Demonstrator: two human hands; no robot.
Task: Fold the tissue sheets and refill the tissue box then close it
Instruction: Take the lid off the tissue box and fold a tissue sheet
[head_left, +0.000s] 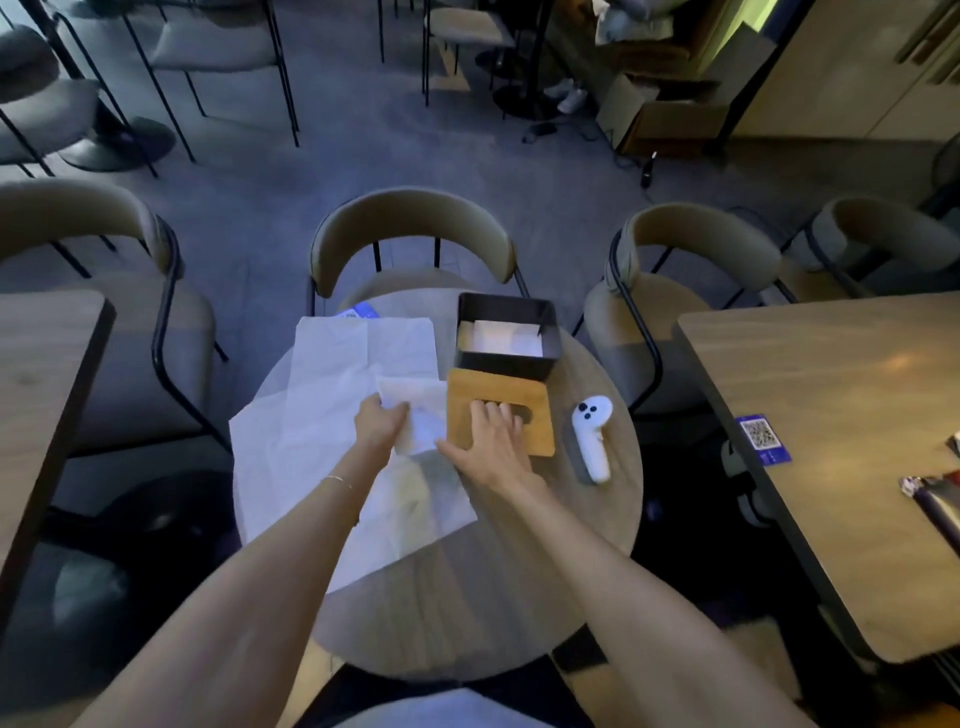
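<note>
Pinching a folded tissue (415, 415) at its near-left edge, the left hand (379, 423) holds it just beside the wooden lid (498, 395). The right hand (493, 441) lies flat on this lid with fingers spread, the fingertips at its slot. Behind the lid stands the open black tissue box (506, 332) with white tissues inside. Large unfolded tissue sheets (332, 415) cover the left part of the round table (519, 571), under the left hand.

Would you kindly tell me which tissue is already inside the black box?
The small folded tissue lying flat in the open black box; the large unfolded sheets lie spread on the round table, and another is in the left hand.
</note>
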